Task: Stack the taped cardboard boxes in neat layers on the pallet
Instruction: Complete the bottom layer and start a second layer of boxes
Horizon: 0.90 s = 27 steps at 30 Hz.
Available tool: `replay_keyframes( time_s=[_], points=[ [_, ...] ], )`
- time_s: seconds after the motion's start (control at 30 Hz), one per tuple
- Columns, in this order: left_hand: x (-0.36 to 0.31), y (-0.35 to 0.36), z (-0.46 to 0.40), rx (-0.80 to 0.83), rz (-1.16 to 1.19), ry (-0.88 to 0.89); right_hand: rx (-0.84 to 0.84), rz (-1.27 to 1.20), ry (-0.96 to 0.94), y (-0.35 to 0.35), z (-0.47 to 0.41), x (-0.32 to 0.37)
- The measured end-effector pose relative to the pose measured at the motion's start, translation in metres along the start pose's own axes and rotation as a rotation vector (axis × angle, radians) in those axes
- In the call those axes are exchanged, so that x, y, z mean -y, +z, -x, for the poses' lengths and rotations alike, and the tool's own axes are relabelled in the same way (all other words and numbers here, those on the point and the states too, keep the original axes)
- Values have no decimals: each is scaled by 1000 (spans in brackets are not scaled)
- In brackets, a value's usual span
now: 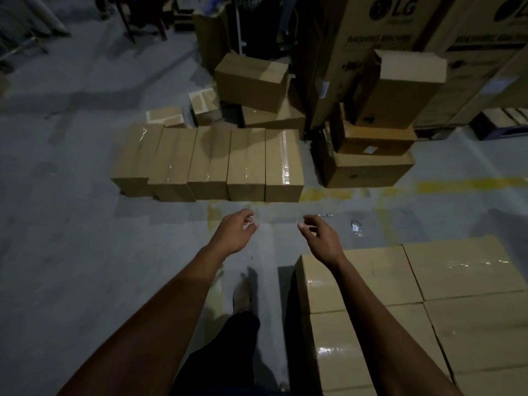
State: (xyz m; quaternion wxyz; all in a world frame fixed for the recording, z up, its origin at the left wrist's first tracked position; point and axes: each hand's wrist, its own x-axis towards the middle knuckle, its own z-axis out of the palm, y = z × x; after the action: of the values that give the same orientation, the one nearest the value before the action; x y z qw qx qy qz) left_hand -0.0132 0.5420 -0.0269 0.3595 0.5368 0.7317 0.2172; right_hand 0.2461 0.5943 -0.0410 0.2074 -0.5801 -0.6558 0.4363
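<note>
Five taped boxes (208, 162) stand in a row on the floor (71, 224); left hand (235, 234) and right hand (321, 238) hang loose, empty, beside the stacked boxes (428, 295).

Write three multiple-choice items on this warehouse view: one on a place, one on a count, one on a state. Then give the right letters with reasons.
1. Where does the stack of taped boxes lie?
A. lower right, under the right forearm
B. upper left
C. on a chair

2. How many boxes form the row on the floor?
A. two
B. five
C. nine

3. What are the left hand and right hand doing?
A. gripping one box
B. peeling tape
C. reaching out, holding nothing

Answers: 1 A, the stack fills the lower right corner. 2 B, five tops sit side by side. 3 C, the fingers are loosely curled over bare floor.
</note>
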Motion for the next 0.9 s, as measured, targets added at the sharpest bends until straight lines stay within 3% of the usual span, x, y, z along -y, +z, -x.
replay_keyframes(
  time_s=[0.47,0.9],
  points=[
    [-14,-72,-268,71,-10,26,-64,-33,87,10,-248,61],
    [-2,-41,-502,54,-21,-8,-26,8,62,17,-512,15]
  ],
)
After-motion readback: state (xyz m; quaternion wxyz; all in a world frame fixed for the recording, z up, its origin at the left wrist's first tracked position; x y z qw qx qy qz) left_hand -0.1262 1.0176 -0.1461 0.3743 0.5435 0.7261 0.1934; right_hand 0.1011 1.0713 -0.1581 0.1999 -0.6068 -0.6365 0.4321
